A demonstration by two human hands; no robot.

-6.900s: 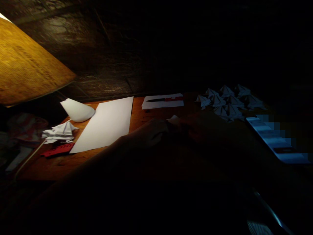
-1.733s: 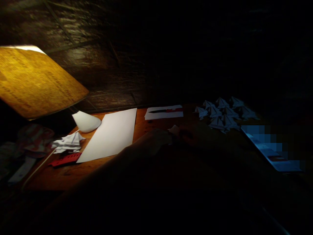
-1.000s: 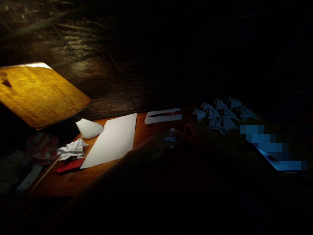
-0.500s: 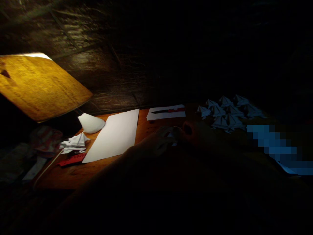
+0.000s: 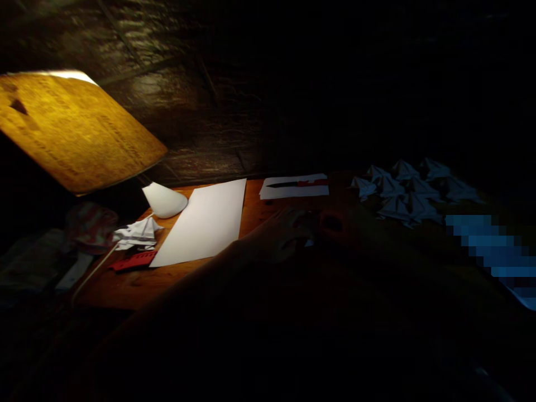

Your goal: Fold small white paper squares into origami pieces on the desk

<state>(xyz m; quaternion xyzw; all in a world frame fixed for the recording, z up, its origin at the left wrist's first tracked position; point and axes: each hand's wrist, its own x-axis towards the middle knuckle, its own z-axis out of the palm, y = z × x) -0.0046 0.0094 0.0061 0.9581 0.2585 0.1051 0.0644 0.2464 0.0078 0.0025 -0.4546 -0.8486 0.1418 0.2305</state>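
In deep shadow over the wooden table, my left hand [image 5: 287,234] has its fingers bent around a small piece of paper. Only a pale bit of that paper [image 5: 309,242] shows between my hands; its shape is hidden. My right hand [image 5: 337,223] is curled closed right beside it, at the paper's other side. Behind my hands lies a knife [image 5: 299,183] with a red handle and dark blade, on a few white paper sheets [image 5: 272,193]. To the left is a large blank white sheet [image 5: 205,223].
Several folded paper figures [image 5: 406,206] stand at the right. At the left are another folded paper piece [image 5: 140,233], a red perforated strip [image 5: 133,260] and a white lamp base [image 5: 165,201] with a cord. A lit yellow-brown shade [image 5: 79,131] hangs above the table [image 5: 121,293].
The view has shifted, so the table's things sit further right and slightly higher. My hands stay together, and less of the paper shows between them.
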